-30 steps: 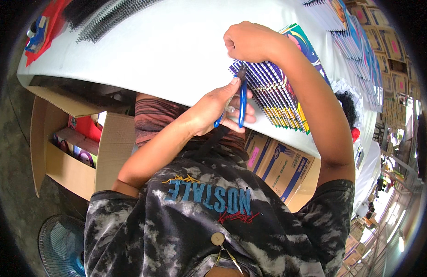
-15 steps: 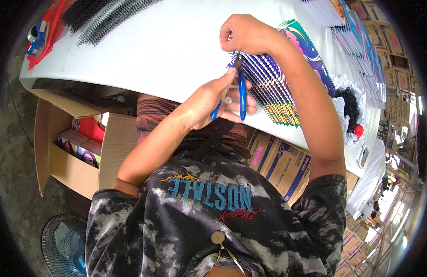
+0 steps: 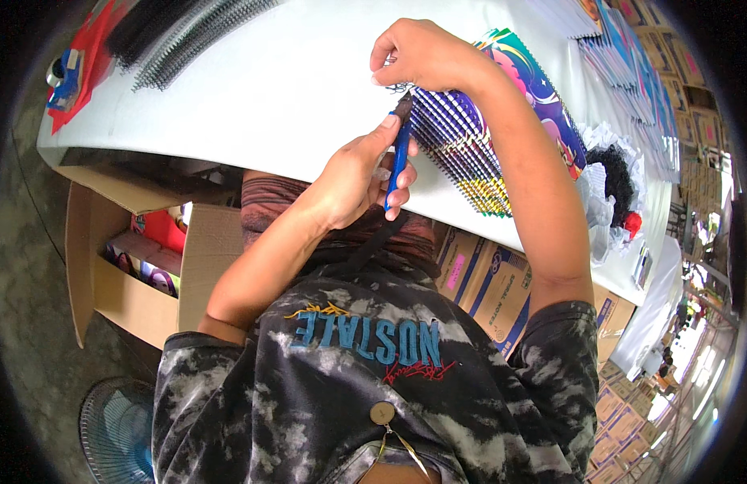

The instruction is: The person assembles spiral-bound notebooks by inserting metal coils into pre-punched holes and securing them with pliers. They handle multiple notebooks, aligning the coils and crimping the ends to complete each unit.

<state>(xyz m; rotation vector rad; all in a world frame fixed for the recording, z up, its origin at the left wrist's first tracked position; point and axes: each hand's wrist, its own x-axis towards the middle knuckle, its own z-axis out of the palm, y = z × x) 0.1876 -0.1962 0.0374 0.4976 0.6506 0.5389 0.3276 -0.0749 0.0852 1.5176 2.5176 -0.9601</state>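
Note:
My left hand (image 3: 361, 177) is closed round blue-handled cutting pliers (image 3: 401, 153). Their handles are squeezed together, and the dark jaws are at the upper left corner of the spiral-bound notebooks (image 3: 458, 149). These overlap in a slanted row on the white table, with purple and yellow edges and black coils; a colourful cover shows on the far side. My right hand (image 3: 426, 55) is over the same corner, its fingers curled in a pinch. Thin dark wire ends (image 3: 399, 87) stick out just under it. Whatever its fingertips hold is hidden.
Black spiral coils (image 3: 204, 40) lie at the far left of the white table (image 3: 268, 105), near a tape dispenser (image 3: 65, 73) on red material. Stacked notebooks (image 3: 623, 81) and crumpled plastic (image 3: 603, 189) are at right. An open carton (image 3: 135, 298) and a fan (image 3: 115, 427) stand lower left.
The pliers' handles have gone from spread to squeezed together. Both hands have shifted slightly left, the right one also a little farther away.

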